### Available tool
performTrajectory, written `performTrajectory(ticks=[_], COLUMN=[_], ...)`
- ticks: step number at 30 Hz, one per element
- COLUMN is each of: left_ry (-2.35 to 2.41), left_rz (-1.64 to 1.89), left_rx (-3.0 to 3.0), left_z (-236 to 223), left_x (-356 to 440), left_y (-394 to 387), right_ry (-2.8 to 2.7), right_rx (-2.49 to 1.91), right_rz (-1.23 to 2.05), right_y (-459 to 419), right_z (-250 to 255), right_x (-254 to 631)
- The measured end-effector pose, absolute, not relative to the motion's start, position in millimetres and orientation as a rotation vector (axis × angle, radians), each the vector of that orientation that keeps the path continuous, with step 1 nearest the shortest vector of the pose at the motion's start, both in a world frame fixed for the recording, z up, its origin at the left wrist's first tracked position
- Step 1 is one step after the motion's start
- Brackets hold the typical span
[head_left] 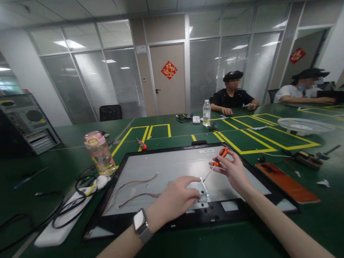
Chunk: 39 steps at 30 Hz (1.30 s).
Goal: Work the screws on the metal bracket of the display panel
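A flat display panel (164,164) with a black frame and grey metal back lies in front of me. My right hand (234,171) holds a screwdriver (222,154) with an orange and black handle. Its thin shaft slants down to the left, and the tip is at the upper end of a small metal bracket (203,199) on the panel. My left hand (176,196), with a watch on the wrist, has index finger and thumb against the bracket's left side, the index fingertip close to the screwdriver tip. Thin cables (128,183) lie on the panel's left half.
Left of the panel are a white power strip (65,217) and a pink-lidded bottle (100,155). Behind it lie a red screwdriver (143,145) and a water bottle (206,113). An orange phone-like slab (288,182) lies right. Co-workers (232,95) sit across the table.
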<state>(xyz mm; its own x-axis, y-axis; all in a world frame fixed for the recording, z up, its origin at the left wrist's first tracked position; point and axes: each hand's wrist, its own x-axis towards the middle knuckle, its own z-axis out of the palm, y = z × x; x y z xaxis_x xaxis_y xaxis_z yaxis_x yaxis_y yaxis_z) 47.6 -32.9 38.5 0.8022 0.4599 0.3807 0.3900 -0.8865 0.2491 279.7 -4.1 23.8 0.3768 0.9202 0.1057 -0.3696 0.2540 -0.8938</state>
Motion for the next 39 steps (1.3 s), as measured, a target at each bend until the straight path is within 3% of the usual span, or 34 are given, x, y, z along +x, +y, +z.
performTrajectory(ticks=[12,20,24,39], left_ry=[0.632,0.812,0.89,0.812], left_rz=[0.508,0.677,0.597,0.495], left_rx=[3.0,2.566,2.531,2.949], left_z=[24,38,35,30], left_x=[63,28,4,2], left_y=[-17,-17,-22,-32], right_ry=[-0.707,-0.693,-0.703,-0.725], right_rx=[-0.899,-0.9,-0.906,-0.913], right_rz=[0.959,0.966,0.976,1.008], right_y=[1,-3,-5,-4], right_z=[22,25,27,22], right_x=[289,284,281,280])
